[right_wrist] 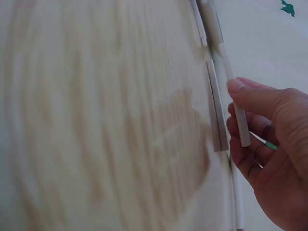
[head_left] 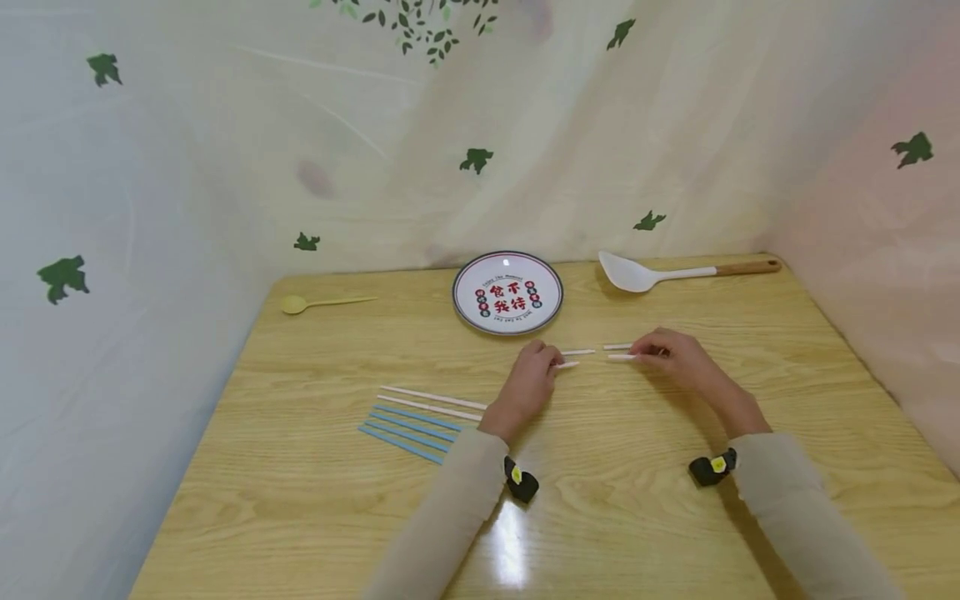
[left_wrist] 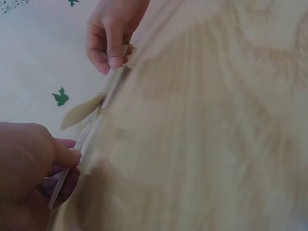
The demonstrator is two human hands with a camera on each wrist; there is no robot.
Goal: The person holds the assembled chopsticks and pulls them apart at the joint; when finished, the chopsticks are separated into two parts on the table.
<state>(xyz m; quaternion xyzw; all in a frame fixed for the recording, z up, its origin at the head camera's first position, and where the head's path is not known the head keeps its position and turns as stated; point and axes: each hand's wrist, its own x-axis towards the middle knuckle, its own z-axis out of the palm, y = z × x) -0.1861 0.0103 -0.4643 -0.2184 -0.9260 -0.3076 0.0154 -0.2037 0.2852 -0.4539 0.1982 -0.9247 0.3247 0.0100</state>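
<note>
right, so my left hand (head_left: pixel 527 382) has a short white stick (left_wrist: pixel 63 181) pinched between thumb and fingers, and over on the other side my right hand (head_left: pixel 678 360) pinches a matching white stick (right_wrist: pixel 243 124). the two are end toward end, apart, with a gap between them. just beyond my left grip lies a third stick (head_left: pixel 579 352), and a fourth stick (right_wrist: pixel 217 106) lies close beside my right fingers, both down on the wooden table (head_left: pixel 615 525). behind my hands sits the plate (head_left: pixel 467 287), red characters in its middle; to its right, the white spatula (head_left: pixel 637 277) with its wooden handle end, and far off left, the yellow spoon (head_left: pixel 296 304). nearer my left forearm, two long white sticks (head_left: pixel 431 397) lie alongside the row of blue sticks (head_left: pixel 416 418), their near ends hidden by my arm.
</note>
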